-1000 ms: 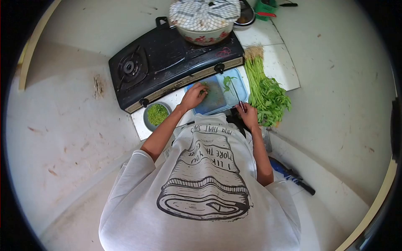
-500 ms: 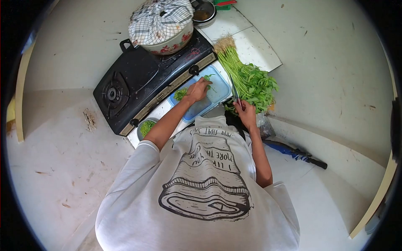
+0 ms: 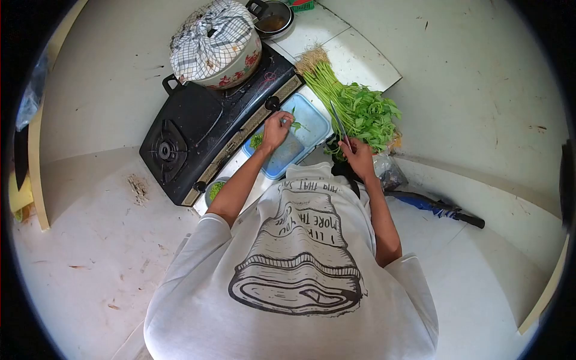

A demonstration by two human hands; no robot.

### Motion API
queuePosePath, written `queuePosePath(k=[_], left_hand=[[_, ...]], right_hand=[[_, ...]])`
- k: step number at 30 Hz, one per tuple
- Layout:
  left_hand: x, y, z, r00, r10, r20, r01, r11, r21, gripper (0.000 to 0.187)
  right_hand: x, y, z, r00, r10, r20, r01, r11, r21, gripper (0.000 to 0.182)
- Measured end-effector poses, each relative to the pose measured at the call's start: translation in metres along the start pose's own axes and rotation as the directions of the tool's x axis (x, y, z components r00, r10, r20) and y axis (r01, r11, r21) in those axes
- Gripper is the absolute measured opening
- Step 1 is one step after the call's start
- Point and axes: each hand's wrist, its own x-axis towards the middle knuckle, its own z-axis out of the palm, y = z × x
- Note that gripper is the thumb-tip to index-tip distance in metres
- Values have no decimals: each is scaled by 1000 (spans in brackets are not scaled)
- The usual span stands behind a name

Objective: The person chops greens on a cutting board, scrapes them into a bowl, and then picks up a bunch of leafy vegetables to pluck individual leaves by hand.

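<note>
My left hand [image 3: 276, 130] is over the blue plastic tray [image 3: 306, 108], fingers closed at the stem end of a small green leafy sprig [image 3: 297, 125]. A little pile of chopped greens [image 3: 257, 141] lies on the tray, partly behind that hand. In my right hand [image 3: 359, 158] is a knife [image 3: 338, 121], its blade pointing up and away beside the tray's right edge. Just beyond the knife rests a large bundle of leafy greens [image 3: 367, 111] with long stems and roots. A bowl of chopped greens [image 3: 216, 190] is partly hidden by my left forearm.
A black two-burner gas stove [image 3: 198, 120] runs along the tray's left side. On it stands a flowered pot [image 3: 240, 65] covered with a checked cloth [image 3: 213, 42]. A black pan [image 3: 275, 23] is behind. A plastic bag [image 3: 389, 171] lies right of my right hand.
The whole view has shifted slightly. My left hand has drawn a little left over the tray, fingers now pinched at the sprig's end. The right hand keeps the knife beside the tray.
</note>
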Motion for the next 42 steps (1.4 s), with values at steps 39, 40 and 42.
queuePosePath(k=[39, 40, 42], left_hand=[[29, 6, 18, 923, 207, 325, -277, 942, 187, 14], [30, 16, 11, 933, 123, 338, -177, 975, 134, 14], [34, 35, -7, 927, -46, 373, 36, 999, 34, 14]], right_hand=[[3, 0, -2, 1000, -7, -16, 7, 1000, -27, 41], [3, 0, -2, 1000, 1, -16, -1, 1000, -23, 41], [3, 1, -2, 1000, 13, -11, -14, 999, -33, 41]])
